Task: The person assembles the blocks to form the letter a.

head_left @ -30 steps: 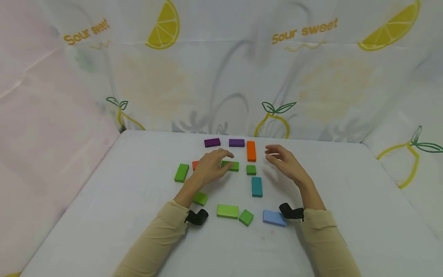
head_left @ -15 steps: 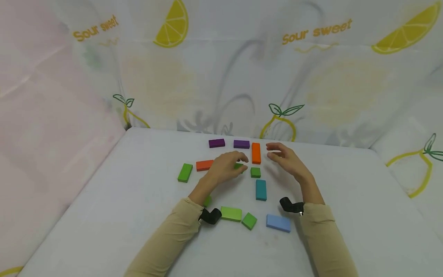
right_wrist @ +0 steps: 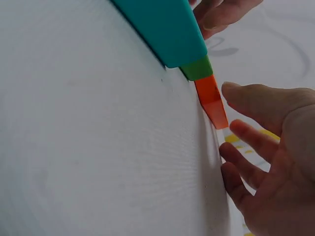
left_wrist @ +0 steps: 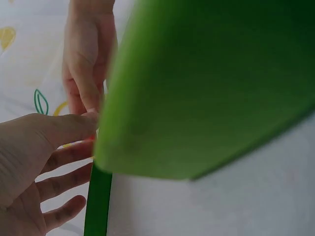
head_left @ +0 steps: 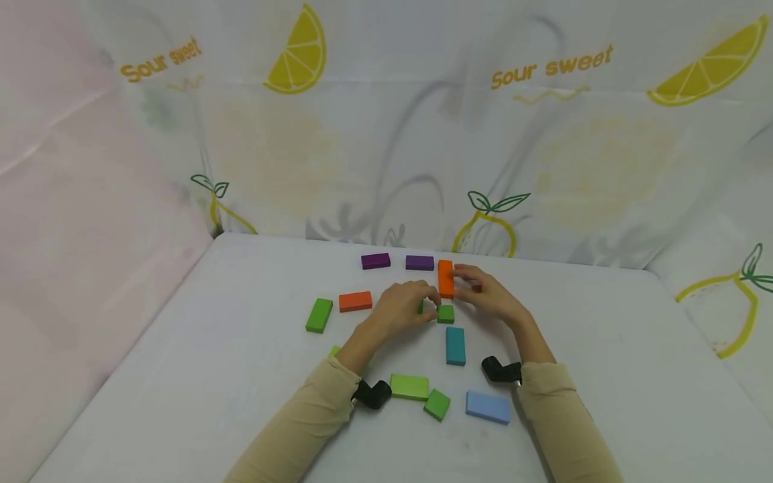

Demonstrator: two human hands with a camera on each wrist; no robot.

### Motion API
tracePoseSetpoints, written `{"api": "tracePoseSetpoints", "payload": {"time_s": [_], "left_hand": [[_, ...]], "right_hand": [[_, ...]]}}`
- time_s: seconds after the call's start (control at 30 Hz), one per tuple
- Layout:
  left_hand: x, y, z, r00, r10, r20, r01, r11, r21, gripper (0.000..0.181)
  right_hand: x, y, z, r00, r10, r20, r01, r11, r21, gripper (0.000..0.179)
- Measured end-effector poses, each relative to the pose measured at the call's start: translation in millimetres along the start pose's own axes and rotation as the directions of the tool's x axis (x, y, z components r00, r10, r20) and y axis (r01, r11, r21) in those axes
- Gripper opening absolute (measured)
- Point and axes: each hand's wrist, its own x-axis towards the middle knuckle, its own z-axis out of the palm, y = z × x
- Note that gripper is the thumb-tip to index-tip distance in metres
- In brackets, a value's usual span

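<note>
In the head view my left hand reaches over a longer green block, mostly hidden beneath it. Its thumb and index fingertips are right at the left edge of a small green block. My right hand is beside an upright-lying orange block, its fingertips at that block's right edge. The right wrist view shows the orange block with thumb and fingers of the right hand spread apart near its end. Fingers of the left hand are loosely spread in the left wrist view.
Toward me lie a teal block, a lime block, a tilted green block and a light blue block. Left are a red-orange block and a green block. Two purple blocks lie at the back.
My left hand has moved right, from over the longer green block to the small green one. The right hand has shifted left, up to the orange block. The head view has shifted slightly.
</note>
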Motion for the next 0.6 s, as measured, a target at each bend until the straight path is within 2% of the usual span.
{"api": "tracePoseSetpoints", "payload": {"time_s": [0.1, 0.17, 0.27, 0.33, 0.4, 0.6], "left_hand": [[0.9, 0.9, 3.8, 1.0, 0.028, -0.014, -0.027, 0.998, 0.056, 0.018], [0.8, 1.8, 3.6, 0.999, 0.029, -0.02, -0.027, 0.996, 0.084, 0.018], [0.7, 2.8, 3.7, 0.999, 0.022, -0.025, -0.019, 0.993, 0.113, 0.017], [0.9, 3.6, 4.3, 1.0, 0.014, -0.02, -0.011, 0.993, 0.121, 0.018], [1.2, 4.4, 5.6, 1.0, 0.011, -0.018, -0.009, 0.992, 0.124, 0.019], [1.0, 6.9, 7.2, 1.0, 0.011, -0.026, -0.008, 0.992, 0.122, 0.021]], "right_hand": [[-0.8, 0, 2, 1.0, -0.013, 0.015, 0.013, 1.0, -0.02, 0.043], [-4.0, -12, 2, 1.0, -0.017, 0.021, 0.017, 1.0, -0.025, 0.043], [-2.8, -13, 3, 1.0, -0.019, 0.02, 0.02, 0.998, -0.051, 0.043], [-1.5, -12, 4, 1.0, -0.023, 0.018, 0.024, 0.998, -0.064, 0.042], [2.0, -2, 5, 0.999, -0.034, 0.012, 0.035, 0.996, -0.085, 0.041], [1.5, -2, 5, 0.999, -0.046, -0.007, 0.045, 0.99, -0.13, 0.039]]}}
